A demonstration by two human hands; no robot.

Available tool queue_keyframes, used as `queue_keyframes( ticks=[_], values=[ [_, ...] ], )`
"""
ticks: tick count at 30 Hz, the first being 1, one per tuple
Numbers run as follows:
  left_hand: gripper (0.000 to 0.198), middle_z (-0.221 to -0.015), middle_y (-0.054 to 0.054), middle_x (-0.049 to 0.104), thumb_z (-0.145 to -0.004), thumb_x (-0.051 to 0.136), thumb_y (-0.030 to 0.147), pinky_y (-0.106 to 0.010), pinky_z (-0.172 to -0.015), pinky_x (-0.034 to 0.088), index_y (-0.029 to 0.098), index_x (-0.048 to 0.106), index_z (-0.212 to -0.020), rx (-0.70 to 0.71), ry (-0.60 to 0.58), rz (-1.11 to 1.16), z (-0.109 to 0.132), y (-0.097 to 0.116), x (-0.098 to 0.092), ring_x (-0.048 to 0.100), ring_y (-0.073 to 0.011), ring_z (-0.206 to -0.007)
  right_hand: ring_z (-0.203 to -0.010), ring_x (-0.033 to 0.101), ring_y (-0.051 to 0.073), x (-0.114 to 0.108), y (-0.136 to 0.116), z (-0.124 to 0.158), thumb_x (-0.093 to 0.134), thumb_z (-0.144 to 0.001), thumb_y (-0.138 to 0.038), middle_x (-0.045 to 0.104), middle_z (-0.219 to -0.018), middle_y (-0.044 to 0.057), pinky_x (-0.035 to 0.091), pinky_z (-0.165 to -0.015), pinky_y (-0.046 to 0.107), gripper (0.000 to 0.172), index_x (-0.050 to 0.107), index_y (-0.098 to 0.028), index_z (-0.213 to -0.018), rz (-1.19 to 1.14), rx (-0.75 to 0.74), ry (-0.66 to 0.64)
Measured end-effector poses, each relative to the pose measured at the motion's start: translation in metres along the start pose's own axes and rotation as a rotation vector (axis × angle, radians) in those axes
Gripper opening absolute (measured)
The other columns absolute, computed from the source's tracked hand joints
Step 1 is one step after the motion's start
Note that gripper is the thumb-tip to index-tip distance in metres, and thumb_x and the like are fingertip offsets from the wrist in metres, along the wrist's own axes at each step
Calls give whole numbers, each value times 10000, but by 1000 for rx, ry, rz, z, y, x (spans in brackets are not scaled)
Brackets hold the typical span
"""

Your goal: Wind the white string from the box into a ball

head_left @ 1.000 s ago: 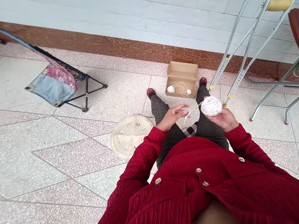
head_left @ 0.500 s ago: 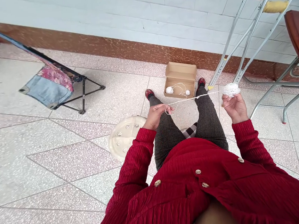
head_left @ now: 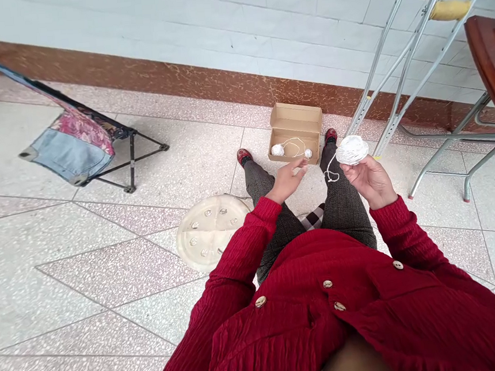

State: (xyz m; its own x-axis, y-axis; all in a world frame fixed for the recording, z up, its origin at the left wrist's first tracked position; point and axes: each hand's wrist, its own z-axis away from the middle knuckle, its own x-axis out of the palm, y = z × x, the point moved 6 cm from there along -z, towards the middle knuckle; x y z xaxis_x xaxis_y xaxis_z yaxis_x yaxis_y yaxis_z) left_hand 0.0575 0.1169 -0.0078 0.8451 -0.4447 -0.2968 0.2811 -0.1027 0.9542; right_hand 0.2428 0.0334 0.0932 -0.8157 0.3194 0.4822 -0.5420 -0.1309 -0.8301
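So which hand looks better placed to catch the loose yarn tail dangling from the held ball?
Probably the left hand: it appears empty and is near the yarn tail. The right hand is occupied, holding the white yarn ball.

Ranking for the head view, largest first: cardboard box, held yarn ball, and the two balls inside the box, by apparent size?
Cardboard box
Held yarn ball, nearer the camera
Left boxed ball
Right boxed ball

Against the right fingers (head_left: 372,166) we see soft-looking, matt white yarn (head_left: 352,150); beyond the left fingers (head_left: 298,165), a smooth, matt cardboard box (head_left: 295,114). Right of the fingers we note shiny metal crutches (head_left: 387,130) and a glossy, wood-like seat (head_left: 490,60); behind the fingers, crinkled cloth sleeves (head_left: 246,246).
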Motion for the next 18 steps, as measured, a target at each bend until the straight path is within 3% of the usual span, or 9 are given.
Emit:
queue_keyframes(
  ticks=[4, 8, 10, 14, 18],
  values=[
    [471, -1246, -122, 704, -866, 706, 454, -388, -1091, 439, 137, 672, -1213, 53, -90, 368, -1, 27, 37, 632, -250, -1192, -736, 593, 126, 13, 9, 0, 711, -667, -222, 699, -956, -7, 532, -606, 232, 341, 615, -255, -992, 1, 22, -44],
    [543, -982, -129, 758, -852, 669, 632, -403, -1053, 460, 104, 732, -960, -53, -300, 632, 18, 41, 72, 683, -258, -1068, -702, 589, 121, 15, 4, -4, 713, -669, -199, 699, -913, -21, 555, -641, 242, 340, 621, -257, -991, 0, -5, -50],
    [586, -833, -116, 743, -886, 592, 678, -411, -1003, 485, 106, 717, -903, -128, -384, 747, 35, 43, 79, 710, -248, -963, -707, 601, 116, 8, -6, -8, 711, -681, -190, 704, -932, -23, 558, -652, 239, 343, 623, -260, -1006, 15, -69, -30],
    [494, -615, -40, 648, -855, 676, 611, -372, -893, 506, 124, 692, -770, -179, -372, 720, 63, 34, 60, 700, -213, -785, -734, 639, 115, -21, -26, -19, 712, -692, -180, 713, -926, -17, 561, -658, 234, 305, 627, -245, -978, 41, -182, 78],
    [424, -604, -40, 657, -857, 694, 520, -315, -827, 498, 130, 708, -690, -208, -344, 531, 75, 18, 28, 672, -181, -734, -758, 664, 113, -43, -25, -27, 725, -672, -156, 726, -912, -11, 547, -620, 211, 252, 644, -220, -901, 21, -179, 147]
  ],
)
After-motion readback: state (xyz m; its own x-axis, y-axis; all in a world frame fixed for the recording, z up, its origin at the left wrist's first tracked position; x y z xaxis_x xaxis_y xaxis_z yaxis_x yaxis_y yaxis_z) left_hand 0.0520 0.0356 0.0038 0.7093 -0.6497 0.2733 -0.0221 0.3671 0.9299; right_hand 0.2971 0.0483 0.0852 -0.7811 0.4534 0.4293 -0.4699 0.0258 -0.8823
